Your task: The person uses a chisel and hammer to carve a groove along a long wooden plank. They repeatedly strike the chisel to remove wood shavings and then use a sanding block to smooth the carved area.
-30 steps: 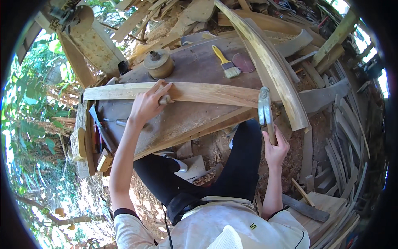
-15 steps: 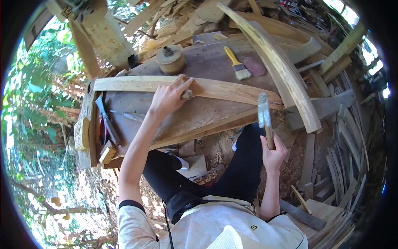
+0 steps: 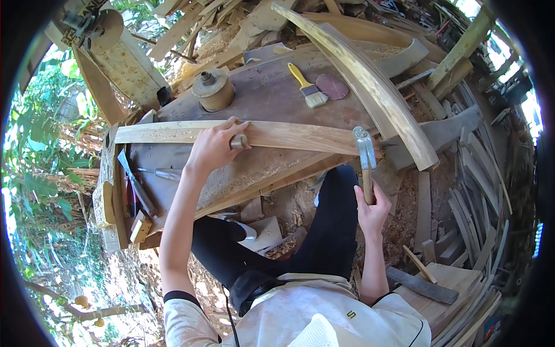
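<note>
A long, slightly curved wooden plank (image 3: 295, 134) lies along the workbench (image 3: 277, 98). My left hand (image 3: 211, 146) rests on its middle, fingers curled round a tool whose rounded wooden handle end (image 3: 238, 141) sticks out; the rest of that tool is hidden. My right hand (image 3: 373, 208) grips the wooden handle of a hammer (image 3: 364, 149) close to my right knee. The hammer's worn metal head points up, overlapping the plank's right end in the picture.
On the bench are a round wooden pot-like block (image 3: 213, 91), a yellow-handled brush (image 3: 306, 87), a reddish disc (image 3: 332, 87) and a chisel-like tool (image 3: 137, 184). A long pale timber (image 3: 370, 81) slants across the right end. Scrap wood (image 3: 474, 179) is piled at right.
The whole view has shifted and tilted slightly, so the bench sits further left. Both hands keep their grips, and the left stays at about the same spot on the plank.
</note>
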The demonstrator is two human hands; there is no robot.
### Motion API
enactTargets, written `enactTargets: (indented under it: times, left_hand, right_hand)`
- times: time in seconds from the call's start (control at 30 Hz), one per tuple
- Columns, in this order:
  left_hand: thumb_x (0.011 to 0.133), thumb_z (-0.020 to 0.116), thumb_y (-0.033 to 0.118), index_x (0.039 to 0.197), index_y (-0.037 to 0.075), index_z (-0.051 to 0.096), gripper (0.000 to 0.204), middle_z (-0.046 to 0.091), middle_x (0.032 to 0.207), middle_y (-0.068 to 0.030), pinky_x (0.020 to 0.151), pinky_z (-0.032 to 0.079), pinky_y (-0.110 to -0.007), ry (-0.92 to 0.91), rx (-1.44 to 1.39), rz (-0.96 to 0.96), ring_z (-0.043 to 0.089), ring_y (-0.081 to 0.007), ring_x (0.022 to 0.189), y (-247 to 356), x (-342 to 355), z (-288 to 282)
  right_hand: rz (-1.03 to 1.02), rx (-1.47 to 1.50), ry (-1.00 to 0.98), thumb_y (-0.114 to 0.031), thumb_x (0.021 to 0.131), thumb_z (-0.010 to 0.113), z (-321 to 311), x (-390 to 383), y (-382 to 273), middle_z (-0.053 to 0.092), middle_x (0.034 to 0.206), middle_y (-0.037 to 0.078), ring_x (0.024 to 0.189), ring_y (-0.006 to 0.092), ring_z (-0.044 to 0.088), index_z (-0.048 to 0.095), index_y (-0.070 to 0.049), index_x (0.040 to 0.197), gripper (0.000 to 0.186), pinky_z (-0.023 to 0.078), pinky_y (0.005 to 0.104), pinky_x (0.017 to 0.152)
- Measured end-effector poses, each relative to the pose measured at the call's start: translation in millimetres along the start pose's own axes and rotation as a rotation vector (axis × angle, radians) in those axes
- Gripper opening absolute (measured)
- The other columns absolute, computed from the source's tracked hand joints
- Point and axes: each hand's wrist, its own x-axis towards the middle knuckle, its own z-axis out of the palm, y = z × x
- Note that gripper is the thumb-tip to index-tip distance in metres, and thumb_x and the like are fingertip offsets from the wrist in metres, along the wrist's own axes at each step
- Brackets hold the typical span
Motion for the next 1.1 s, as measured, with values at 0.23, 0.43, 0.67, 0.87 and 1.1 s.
enactTargets:
  times: [0.23, 0.43, 0.67, 0.87, 1.1]
  left_hand:
    - [0.082, 0.078, 0.016, 0.144, 0.020, 0.061, 0.065, 0.060, 0.149, -0.0052, 0.089, 0.059, -0.046, 0.016, 0.050, 0.037, 0.072, -0.0355, 0.104, -5.9, -8.4, 2.8]
    - [0.078, 0.074, 0.008, 0.144, 0.021, 0.060, 0.069, 0.061, 0.147, -0.0051, 0.082, 0.060, -0.046, 0.031, 0.117, 0.041, 0.074, -0.0326, 0.095, -2.7, -14.4, 7.3]
    - [0.079, 0.086, 0.023, 0.082, 0.008, 0.064, 0.027, 0.066, 0.072, -0.0035, 0.051, 0.052, -0.034, 0.573, -0.049, 0.587, 0.063, -0.0210, 0.056, 44.3, -36.8, -7.7]
    - [0.079, 0.088, 0.021, 0.073, 0.011, 0.059, 0.032, 0.052, 0.061, -0.0005, 0.045, 0.046, -0.032, 0.662, -0.089, 0.610, 0.055, -0.0189, 0.049, 75.7, -44.9, -11.9]
    - [0.084, 0.084, 0.022, 0.092, 0.005, 0.072, 0.022, 0.072, 0.083, -0.0116, 0.060, 0.055, -0.038, 0.613, -0.111, -0.026, 0.070, -0.0312, 0.065, 60.6, -71.5, -58.2]
  right_hand:
    - [-0.054, -0.016, -0.014, -0.012, 0.092, 0.080, 10.4, -9.0, 9.0, 0.067, 0.083, 0.005, 0.067, 0.0113, 0.059, 0.071, 0.004, 0.119, 0.032, 0.046, 0.0288, 0.060]
    - [-0.092, 0.024, -0.090, -0.014, 0.096, 0.076, 22.3, 1.4, -11.0, 0.072, 0.098, 0.014, 0.078, 0.0224, 0.069, 0.065, 0.005, 0.122, 0.034, 0.054, 0.0360, 0.073]
    - [0.164, 0.188, -0.216, -0.018, 0.102, 0.068, 26.7, 19.2, -56.8, 0.069, 0.096, 0.013, 0.061, 0.0141, 0.061, 0.062, 0.004, 0.125, 0.033, 0.048, 0.0305, 0.056]
    - [-0.041, -0.030, -0.184, -0.019, 0.101, 0.067, 35.2, 34.1, -50.5, 0.067, 0.131, 0.018, 0.094, 0.0329, 0.070, 0.060, 0.004, 0.125, 0.034, 0.055, 0.0409, 0.083]
    - [-0.182, -0.330, -0.218, -0.020, 0.096, 0.073, 10.1, 31.8, -41.5, 0.063, 0.144, 0.012, 0.116, 0.0390, 0.067, 0.061, 0.000, 0.123, 0.036, 0.054, 0.0433, 0.093]
